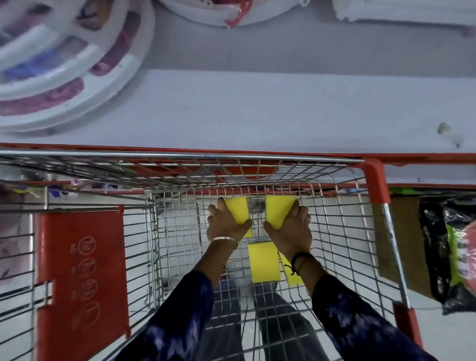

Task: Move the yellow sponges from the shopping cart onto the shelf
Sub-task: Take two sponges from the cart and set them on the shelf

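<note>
Both my hands reach down into the wire shopping cart [341, 230]. My left hand [223, 225] grips a yellow sponge [239, 211] near the cart's far end. My right hand [291, 231] grips a second yellow sponge [278, 210] beside it. A third yellow sponge [263, 261] lies on the cart floor between my wrists. Another yellow sponge [292, 273] is partly hidden under my right forearm. The white shelf [256, 109] runs across just beyond the cart's far rim.
Round white trays with purple items [57, 59] sit on the shelf's left. More white packaged goods [403, 4] line the back. A red child-seat flap [81, 272] stands at the cart's left. Cardboard and black-green packages [444, 243] lie right of the cart.
</note>
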Action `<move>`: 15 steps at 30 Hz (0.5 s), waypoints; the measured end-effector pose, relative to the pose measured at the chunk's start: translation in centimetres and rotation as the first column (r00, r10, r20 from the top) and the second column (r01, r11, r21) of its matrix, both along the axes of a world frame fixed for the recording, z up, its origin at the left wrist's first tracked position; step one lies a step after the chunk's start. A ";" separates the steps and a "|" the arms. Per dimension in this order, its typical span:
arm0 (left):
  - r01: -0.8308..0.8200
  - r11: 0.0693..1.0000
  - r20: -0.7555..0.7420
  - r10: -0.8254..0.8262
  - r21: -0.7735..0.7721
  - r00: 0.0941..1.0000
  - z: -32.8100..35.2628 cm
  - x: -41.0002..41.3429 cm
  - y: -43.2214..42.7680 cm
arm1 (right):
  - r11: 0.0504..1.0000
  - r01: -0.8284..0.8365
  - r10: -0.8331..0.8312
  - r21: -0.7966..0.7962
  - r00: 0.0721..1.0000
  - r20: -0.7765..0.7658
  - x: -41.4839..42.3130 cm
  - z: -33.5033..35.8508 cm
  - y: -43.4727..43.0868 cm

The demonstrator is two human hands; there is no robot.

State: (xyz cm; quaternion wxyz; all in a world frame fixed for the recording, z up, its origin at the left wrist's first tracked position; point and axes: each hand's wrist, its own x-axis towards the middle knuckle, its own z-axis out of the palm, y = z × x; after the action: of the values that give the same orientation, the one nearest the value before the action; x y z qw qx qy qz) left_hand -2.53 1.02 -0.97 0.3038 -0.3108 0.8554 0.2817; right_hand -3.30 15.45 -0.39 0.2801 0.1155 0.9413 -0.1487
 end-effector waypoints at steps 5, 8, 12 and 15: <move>0.033 0.999 -0.064 -0.033 -0.011 0.997 5.5 1.4 0.0 | 0.999 -0.039 0.037 -0.039 0.999 -0.037 0.8 5.1 0.3; 0.047 0.998 -0.129 -0.053 -0.044 0.990 9.4 2.1 -0.1 | 0.995 -0.055 0.049 -0.086 0.996 -0.071 1.1 8.8 0.4; 0.054 0.996 -0.198 -0.067 -0.070 0.978 14.2 2.6 -0.4 | 0.985 -0.093 0.069 -0.143 0.984 -0.161 1.2 13.4 0.7; 0.056 0.994 -0.269 -0.080 -0.094 0.960 18.2 2.6 -0.5 | 0.977 -0.134 0.089 -0.166 0.964 -0.252 1.0 17.3 0.8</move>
State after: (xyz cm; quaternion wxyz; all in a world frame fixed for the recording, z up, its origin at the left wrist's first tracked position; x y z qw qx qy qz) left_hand 0.02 0.52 17.25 0.1793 -0.2522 0.9105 0.2743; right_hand -2.31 16.23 16.89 0.1800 0.0171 0.9560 -0.2309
